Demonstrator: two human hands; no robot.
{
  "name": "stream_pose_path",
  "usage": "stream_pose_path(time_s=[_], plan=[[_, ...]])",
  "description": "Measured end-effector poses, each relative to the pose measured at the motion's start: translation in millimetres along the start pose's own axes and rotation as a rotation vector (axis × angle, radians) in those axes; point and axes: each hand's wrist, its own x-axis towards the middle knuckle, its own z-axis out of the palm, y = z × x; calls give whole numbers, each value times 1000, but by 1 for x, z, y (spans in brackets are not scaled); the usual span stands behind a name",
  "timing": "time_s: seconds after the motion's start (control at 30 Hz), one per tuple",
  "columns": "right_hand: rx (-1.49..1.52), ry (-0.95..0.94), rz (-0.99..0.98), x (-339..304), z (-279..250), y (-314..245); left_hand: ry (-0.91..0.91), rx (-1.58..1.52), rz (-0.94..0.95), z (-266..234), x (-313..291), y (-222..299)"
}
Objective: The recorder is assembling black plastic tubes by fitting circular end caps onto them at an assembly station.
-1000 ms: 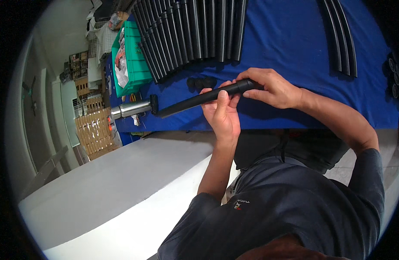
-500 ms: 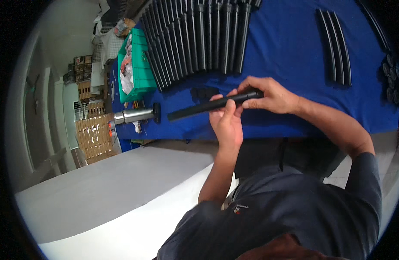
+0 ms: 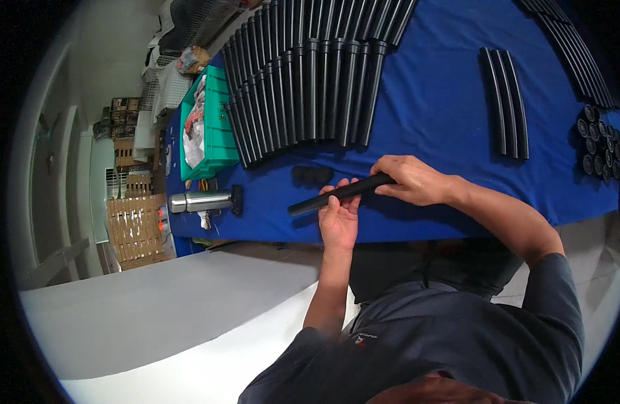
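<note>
Black tube point(image 3: 365, 186) over near side of blue cloth point(image 3: 434, 101): L hand point(image 3: 339, 219) part-curled, thumb atop; R hand point(image 3: 417, 183) pinching right end. If L grip's loose, left end could swing far, bump dk round pcs point(image 3: 312, 176).

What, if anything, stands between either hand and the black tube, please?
Nothing visible does: the left hand holds the black tube near its middle, and the right hand grips its right end. The small black pieces lie beyond it on the blue cloth.
</note>
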Motion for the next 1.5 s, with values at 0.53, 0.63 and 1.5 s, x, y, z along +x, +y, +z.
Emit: stream_pose_path(time_s=[0.53,0.63,1.5], plan=[[358,-101,335,5,-2,-7,-63,-138,-75,-11,-1,6],[481,-105,367,4,2,-4,-47,-121,-54,-10,-4,6],[168,156,-45,0,14,2,-109,-192,-77,-13,-1,8]])
